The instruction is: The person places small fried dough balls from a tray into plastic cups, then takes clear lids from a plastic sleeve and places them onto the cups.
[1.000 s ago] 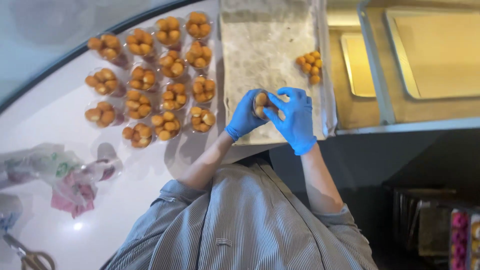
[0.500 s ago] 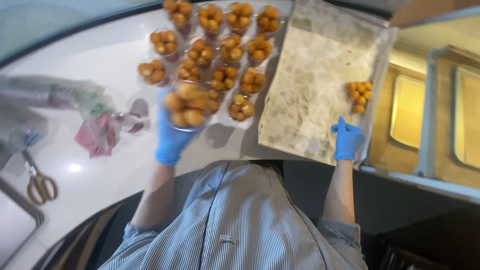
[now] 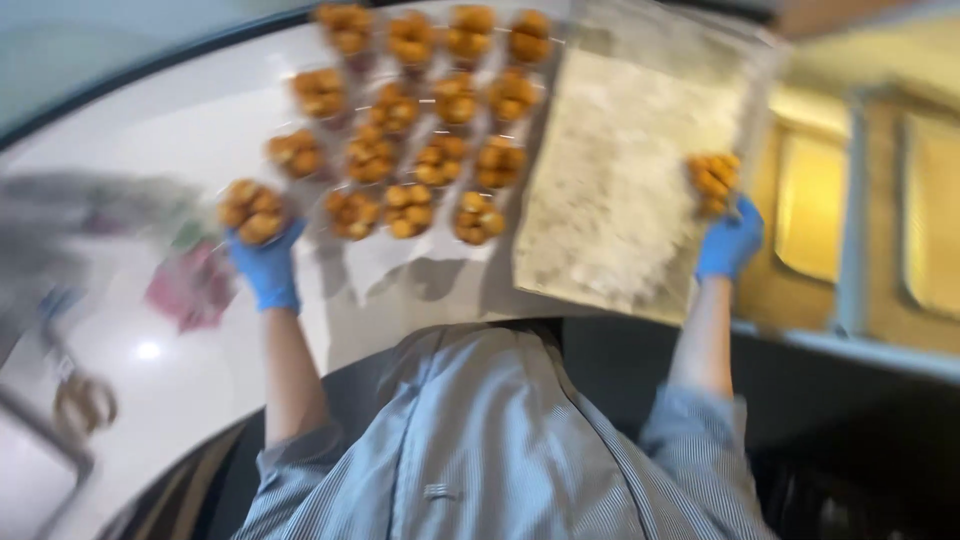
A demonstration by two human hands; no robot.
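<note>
Clearly blurred, yet legible enough: left hand [image 3: 268,268], blue-gloved, curled under a small cup of golden fried balls [image 3: 252,210], set at the near-left end of the rows of like cups [image 3: 420,130]. Right hand [image 3: 728,243] (also gloved) touching the pile of fried balls [image 3: 714,180] at the tray's [image 3: 620,180] right edge; fingers' spread impossible to tell. Beneath everything, a white bench [image 3: 150,130]; pink wrapper [image 3: 190,285] just left of the left hand.

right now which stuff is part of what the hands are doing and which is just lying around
In hand:
left hand at a cluster of golden balls
right hand at the pile on the tray
floured tray
rows of clusters

Lying about:
pink wrapper
scissors
</note>
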